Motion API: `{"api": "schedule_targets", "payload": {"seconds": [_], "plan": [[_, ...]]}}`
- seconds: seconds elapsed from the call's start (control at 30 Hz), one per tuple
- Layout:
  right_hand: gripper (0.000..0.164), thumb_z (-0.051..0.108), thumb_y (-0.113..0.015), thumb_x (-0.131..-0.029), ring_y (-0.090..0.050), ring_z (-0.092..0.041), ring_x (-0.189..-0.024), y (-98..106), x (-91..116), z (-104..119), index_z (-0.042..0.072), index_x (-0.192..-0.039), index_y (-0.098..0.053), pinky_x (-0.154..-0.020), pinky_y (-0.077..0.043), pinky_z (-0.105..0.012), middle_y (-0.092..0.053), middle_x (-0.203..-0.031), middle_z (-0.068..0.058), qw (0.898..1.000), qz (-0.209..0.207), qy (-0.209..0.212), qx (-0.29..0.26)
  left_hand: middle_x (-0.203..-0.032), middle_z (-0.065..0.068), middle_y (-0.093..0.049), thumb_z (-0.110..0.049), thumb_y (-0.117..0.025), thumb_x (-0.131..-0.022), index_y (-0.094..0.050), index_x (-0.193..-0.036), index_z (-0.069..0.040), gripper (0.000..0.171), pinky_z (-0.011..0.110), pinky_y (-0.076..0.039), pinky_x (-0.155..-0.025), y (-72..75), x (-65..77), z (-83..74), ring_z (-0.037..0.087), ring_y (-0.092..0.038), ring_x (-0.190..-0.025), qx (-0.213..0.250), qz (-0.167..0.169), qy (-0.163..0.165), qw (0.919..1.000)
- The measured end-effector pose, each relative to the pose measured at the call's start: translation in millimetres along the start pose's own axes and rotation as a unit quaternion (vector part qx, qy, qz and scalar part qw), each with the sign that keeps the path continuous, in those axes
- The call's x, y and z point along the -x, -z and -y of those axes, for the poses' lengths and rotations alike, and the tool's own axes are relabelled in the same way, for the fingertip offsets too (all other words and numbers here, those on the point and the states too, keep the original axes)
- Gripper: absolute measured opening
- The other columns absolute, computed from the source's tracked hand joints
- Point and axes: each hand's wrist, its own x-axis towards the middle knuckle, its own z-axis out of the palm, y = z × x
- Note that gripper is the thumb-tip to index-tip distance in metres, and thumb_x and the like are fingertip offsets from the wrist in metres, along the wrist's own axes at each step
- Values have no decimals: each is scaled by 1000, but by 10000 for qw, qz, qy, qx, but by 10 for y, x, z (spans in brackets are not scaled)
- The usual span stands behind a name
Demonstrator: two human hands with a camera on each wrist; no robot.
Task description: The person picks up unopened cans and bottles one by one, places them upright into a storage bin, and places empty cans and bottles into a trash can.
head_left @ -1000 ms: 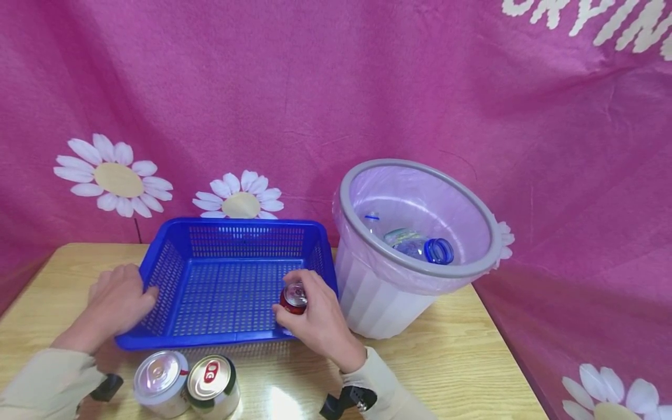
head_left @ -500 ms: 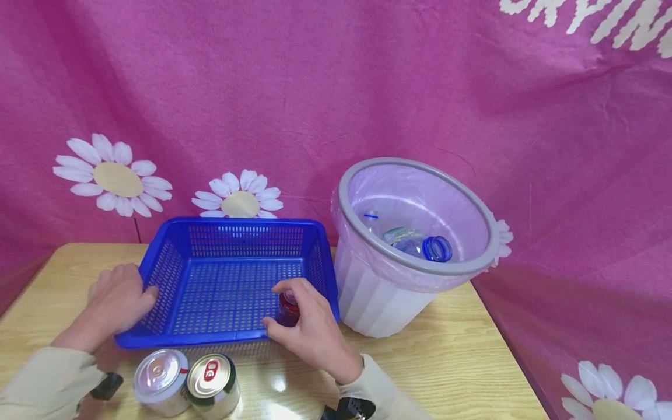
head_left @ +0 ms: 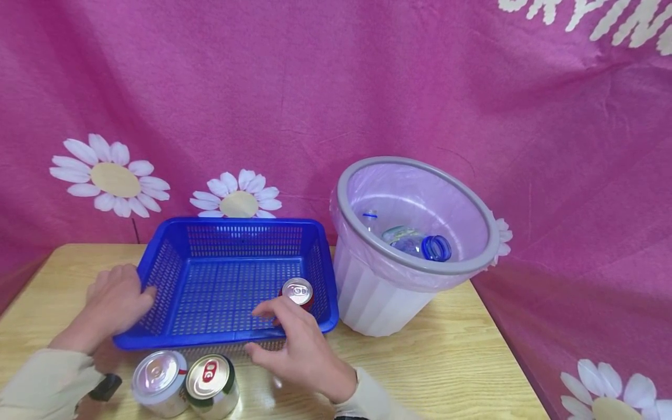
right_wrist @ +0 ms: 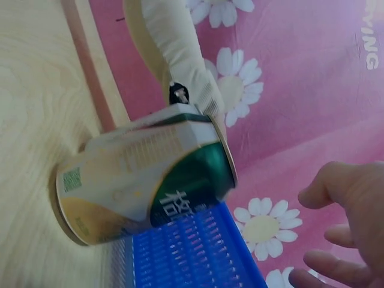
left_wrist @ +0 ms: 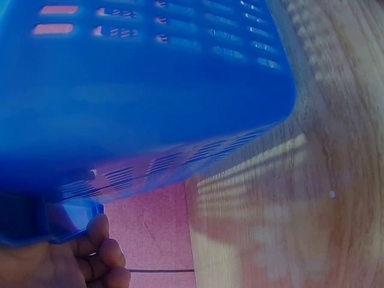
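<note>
My left hand [head_left: 116, 300] grips the left rim of the blue plastic basket [head_left: 226, 337]; in the left wrist view its fingers [left_wrist: 107, 255] curl at the basket's edge. Over the basket's front right rim is my right hand [head_left: 301, 350], thumb and fingers spread apart with nothing between them. A red drink can [head_left: 297, 291] stands upright in the basket's right front corner, its lower part hidden by the hand. In front of the basket stand a white can [head_left: 159, 379] and a gold-topped can [head_left: 210, 385] with a red tab. That green-and-white can [right_wrist: 144, 180] looms large in the right wrist view.
To the basket's right stands a white bin [head_left: 367, 297] with a grey rim and a pinkish liner. Several clear plastic bottles [head_left: 406, 242] lie inside it. A pink cloth [head_left: 315, 87] with daisies hangs behind the wooden table [head_left: 451, 350].
My right hand has let go of the red can, which stays in the basket's corner. The hand has drawn back toward the front left. My left hand keeps its place.
</note>
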Motion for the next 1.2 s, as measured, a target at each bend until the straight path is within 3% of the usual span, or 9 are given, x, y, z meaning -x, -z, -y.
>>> {"api": "schedule_targets", "payload": {"seconds": [0.17,0.67,0.87,1.0,1.2], "plan": [[47,20,-86,-77,-68,-11,-95,-39,28,35,13,-117,-62,-87,-53,-14,-70,-106,1,9994,-8,338,55,-86,23,-49,-23,-55,-97,-51,-97,12,36,40,-31,-66,-11,1,11,41,-44,-84,-40,-67,-16,10000],[41,17,-82,-84,-67,-3,-87,-99,116,90,10,-119,-61,-84,-48,-3,-70,-102,-1,9957,408,742,-364,-87,25,-51,-23,-55,-95,-51,-97,14,37,40,-32,-65,-24,-7,18,42,-47,-83,-56,-137,-25,9999],[44,22,-80,-85,-65,-1,-93,-117,164,113,14,-123,-60,-87,-47,-4,-68,-106,2,9947,853,406,-394,-87,25,-50,-24,-55,-96,-51,-96,13,37,40,-32,-64,-28,-14,28,42,-47,-82,-62,-128,-21,9999],[49,30,-78,-88,-63,2,-103,-122,196,132,19,-131,-59,-93,-44,-5,-67,-115,6,9912,1308,157,-125,-86,25,-50,-24,-55,-95,-51,-95,13,37,39,-32,-63,-25,-16,24,42,-46,-82,-64,-141,-38,9999],[62,40,-77,-89,-63,1,-116,-154,229,134,24,-144,-52,-102,-45,-11,-65,-128,8,9861,1656,-50,127,-86,25,-49,-23,-54,-96,-50,-97,14,37,39,-32,-65,-18,-12,15,41,-46,-83,-94,-98,-62,9999]]}}
